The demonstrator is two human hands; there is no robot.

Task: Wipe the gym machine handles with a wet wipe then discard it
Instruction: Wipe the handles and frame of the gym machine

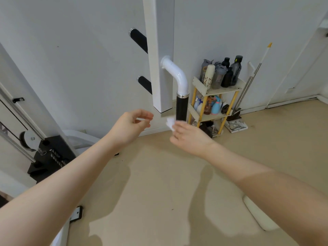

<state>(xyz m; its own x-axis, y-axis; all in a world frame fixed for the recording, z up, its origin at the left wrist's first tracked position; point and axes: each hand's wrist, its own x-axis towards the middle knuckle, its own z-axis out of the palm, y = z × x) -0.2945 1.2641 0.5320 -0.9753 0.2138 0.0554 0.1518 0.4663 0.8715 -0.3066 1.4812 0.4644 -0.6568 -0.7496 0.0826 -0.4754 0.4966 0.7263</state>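
Note:
A white machine post (160, 50) hangs down in the middle of the head view. From it a white bent tube ends in a black handle grip (182, 108) that points down. Two more black grips (139, 39) (145, 84) stick out behind the post on its left. My right hand (190, 136) sits just under the lower end of the front grip, and a crumpled white wet wipe (170, 123) shows at its fingertips, held there. My left hand (132, 124) hovers left of the post's lower end, fingers curled and apart, holding nothing.
A small yellow-legged shelf (213, 102) with bottles and spray cans stands against the wall on the right, a mop (252, 77) beside it. A cable pulley and black weight stack (46, 153) are at the left. Beige floor lies below.

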